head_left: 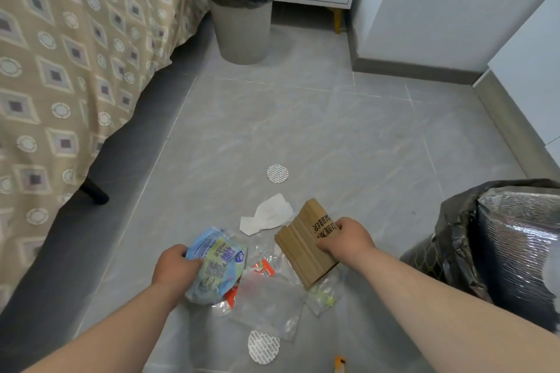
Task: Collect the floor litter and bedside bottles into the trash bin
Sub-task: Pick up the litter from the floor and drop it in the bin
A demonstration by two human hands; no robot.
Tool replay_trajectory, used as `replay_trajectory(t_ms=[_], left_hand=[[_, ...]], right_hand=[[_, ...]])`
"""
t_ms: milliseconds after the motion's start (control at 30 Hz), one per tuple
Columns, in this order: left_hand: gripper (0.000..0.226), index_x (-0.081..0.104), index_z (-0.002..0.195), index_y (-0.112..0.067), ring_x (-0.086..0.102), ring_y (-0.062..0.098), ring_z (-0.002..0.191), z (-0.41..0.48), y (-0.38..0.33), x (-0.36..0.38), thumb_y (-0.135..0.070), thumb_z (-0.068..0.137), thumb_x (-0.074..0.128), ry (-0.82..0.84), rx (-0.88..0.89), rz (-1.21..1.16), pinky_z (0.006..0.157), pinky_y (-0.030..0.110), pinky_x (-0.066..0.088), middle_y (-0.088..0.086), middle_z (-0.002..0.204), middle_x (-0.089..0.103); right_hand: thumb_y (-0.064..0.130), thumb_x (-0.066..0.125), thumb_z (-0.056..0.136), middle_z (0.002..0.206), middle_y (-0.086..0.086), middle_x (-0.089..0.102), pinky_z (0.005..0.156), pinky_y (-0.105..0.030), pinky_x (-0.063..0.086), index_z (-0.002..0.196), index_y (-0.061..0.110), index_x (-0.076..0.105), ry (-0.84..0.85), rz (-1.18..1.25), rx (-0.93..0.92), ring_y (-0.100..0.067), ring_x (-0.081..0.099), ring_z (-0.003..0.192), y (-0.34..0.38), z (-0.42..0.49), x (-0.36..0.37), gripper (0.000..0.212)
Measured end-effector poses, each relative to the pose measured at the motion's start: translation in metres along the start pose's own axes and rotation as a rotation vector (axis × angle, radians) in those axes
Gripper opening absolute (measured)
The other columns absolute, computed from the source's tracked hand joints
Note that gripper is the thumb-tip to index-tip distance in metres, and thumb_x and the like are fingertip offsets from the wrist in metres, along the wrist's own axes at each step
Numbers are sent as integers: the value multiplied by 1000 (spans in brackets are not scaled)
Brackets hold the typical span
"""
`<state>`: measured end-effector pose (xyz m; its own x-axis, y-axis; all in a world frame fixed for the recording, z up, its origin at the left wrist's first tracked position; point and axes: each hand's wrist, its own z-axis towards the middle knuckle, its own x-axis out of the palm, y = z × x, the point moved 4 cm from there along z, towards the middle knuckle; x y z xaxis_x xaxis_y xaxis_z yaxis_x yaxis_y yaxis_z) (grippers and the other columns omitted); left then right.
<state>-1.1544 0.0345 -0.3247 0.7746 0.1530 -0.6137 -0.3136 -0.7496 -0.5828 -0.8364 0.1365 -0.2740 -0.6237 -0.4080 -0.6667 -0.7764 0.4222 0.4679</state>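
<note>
Gripping a crumpled blue-and-yellow wrapper [215,266] in my left hand [173,268], fingers curled round it; fingers of my right hand [348,240] clamp a ribbed brown cardboard piece [301,247] printed with black characters.

Bare grey tiled floor [318,124] is left open between the scattered litter [266,303] and the grey plastic trash bin lined with a black bag [242,27], broken only by a round silver foil seal [277,173]. The left is closed off by a bed under a beige patterned cover [60,70], the right by a black bag of silver foil [509,239].
</note>
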Motion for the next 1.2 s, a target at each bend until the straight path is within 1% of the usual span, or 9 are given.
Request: replay_trajectory(t_ms=[200, 333, 433, 667, 767, 867, 1033, 1133, 1200], left_hand=[[6, 63, 78, -4, 61, 32, 71, -36, -23, -25, -2, 84, 62, -23, 20, -225, 60, 32, 48, 18, 82, 65], [4, 64, 82, -5, 63, 35, 75, -68, -50, -43, -5, 86, 63, -24, 52, -341, 66, 39, 51, 20, 85, 66], [4, 65, 85, -5, 67, 37, 79, -98, -77, -55, -8, 87, 63, -8, 88, -392, 70, 43, 55, 18, 86, 68], [7, 63, 79, -4, 63, 31, 67, -200, -158, -55, -8, 85, 64, 76, 270, -446, 58, 33, 48, 20, 79, 66], [7, 65, 78, -4, 62, 28, 64, -248, -189, -31, -9, 84, 65, 142, 357, -428, 56, 31, 48, 21, 78, 67], [4, 67, 80, -7, 64, 29, 66, -296, -215, 10, -10, 82, 67, 186, 441, -384, 58, 36, 52, 20, 78, 69], [7, 62, 89, -16, 69, 19, 73, -362, -256, 95, -11, 84, 64, 298, 574, -247, 55, 30, 55, 5, 84, 70], [15, 50, 92, -25, 65, 11, 80, -382, -278, 133, -13, 88, 57, 263, 725, -116, 57, 25, 54, -11, 87, 61], [13, 43, 94, -26, 60, 13, 77, -385, -292, 152, -17, 92, 52, 180, 865, 60, 55, 26, 47, -12, 85, 54]], right_hand=[[24, 74, 72, 90, -3, 65, 58, -25, 46, 94, 13, 59, -22, 97, -67, -17, 62, 79, 15, -38, -39, 29], [27, 75, 69, 89, -3, 66, 65, -28, 51, 93, 14, 61, -83, 101, -143, -18, 63, 81, 28, -74, -78, 31], [29, 76, 71, 90, 1, 65, 59, -24, 46, 93, 16, 62, -118, 74, -218, -13, 61, 79, 40, -108, -117, 29], [32, 76, 74, 92, 4, 66, 58, -21, 44, 96, 17, 64, -261, 171, -335, -8, 61, 79, 29, -206, -223, 29], [34, 74, 77, 94, 5, 67, 68, -28, 52, 99, 19, 63, -335, 331, -337, -13, 65, 85, -5, -240, -271, 29], [30, 72, 81, 95, 3, 68, 67, -28, 53, 99, 19, 64, -432, 585, -336, -12, 65, 83, -43, -257, -321, 22], [27, 69, 84, 96, -4, 66, 69, -34, 55, 94, 16, 61, -566, 1043, -308, -18, 64, 82, -94, -256, -382, 17], [26, 68, 85, 87, -2, 64, 58, -29, 50, 94, 13, 61, -581, 1184, -319, -15, 60, 70, -112, -246, -397, 17], [27, 69, 84, 87, -2, 65, 59, -29, 50, 94, 14, 62, -567, 1169, -313, -16, 61, 71, -124, -239, -400, 17]])
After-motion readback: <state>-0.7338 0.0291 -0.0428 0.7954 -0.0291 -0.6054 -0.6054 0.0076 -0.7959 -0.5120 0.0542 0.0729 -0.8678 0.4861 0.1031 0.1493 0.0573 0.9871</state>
